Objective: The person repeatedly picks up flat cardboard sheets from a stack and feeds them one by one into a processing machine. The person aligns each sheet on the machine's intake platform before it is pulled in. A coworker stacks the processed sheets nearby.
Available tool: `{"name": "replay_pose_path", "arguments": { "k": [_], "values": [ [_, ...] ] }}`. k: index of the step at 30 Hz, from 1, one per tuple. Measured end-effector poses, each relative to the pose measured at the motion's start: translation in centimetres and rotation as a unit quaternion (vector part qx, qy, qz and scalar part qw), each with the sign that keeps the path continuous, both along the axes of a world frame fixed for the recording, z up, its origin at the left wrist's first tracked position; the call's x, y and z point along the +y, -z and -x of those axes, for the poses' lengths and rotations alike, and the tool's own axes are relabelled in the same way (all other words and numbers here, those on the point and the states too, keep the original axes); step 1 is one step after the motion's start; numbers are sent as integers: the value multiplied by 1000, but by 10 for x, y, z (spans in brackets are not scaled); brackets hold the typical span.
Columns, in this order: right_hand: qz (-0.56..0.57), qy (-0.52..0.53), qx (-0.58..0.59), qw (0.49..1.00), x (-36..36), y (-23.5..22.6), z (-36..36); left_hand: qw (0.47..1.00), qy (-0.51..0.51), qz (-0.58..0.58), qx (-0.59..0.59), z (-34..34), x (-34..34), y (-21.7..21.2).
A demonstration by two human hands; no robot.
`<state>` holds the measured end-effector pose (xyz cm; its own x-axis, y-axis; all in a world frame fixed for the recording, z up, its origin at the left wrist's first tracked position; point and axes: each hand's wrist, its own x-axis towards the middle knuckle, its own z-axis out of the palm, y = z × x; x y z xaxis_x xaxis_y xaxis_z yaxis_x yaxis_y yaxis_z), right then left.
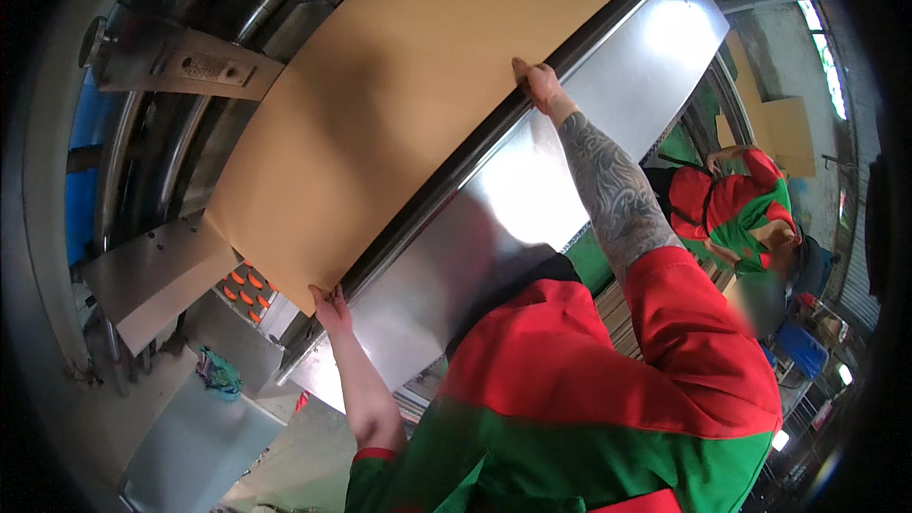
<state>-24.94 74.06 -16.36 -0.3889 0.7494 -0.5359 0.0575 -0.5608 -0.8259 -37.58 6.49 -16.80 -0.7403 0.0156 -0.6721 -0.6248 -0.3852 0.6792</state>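
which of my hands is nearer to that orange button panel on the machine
Left. The left hand grips the cardboard sheet beside the panel; the right hand is far up the sheet's edge.

Both arms stretch forward, the left hand (pixel 332 307) and right hand (pixel 538 85) closed in a pinch, well apart.

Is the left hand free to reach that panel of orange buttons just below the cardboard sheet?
Probably not: the left hand grips the cardboard sheet corner. The orange buttons sit close by, unobstructed.
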Motion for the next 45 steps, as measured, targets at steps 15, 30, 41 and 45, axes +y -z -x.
{"name": "replay_pose_path", "arguments": {
  "k": [15,30,41,45],
  "values": [
    [13,-27,-50,998,-5,-11,6,998,30,54,2,-7,20,1],
    [-568,-516,-272,580,-294,-77,-157,711,285,544,343,-231,68,-59],
    [-475,-647,-266,533,-271,-51,-238,730,330,577,159,-324,-33,-65],
    [-438,-649,-342,520,-283,-46,-255,715,346,589,148,-350,-76,-62]
  ]
}}
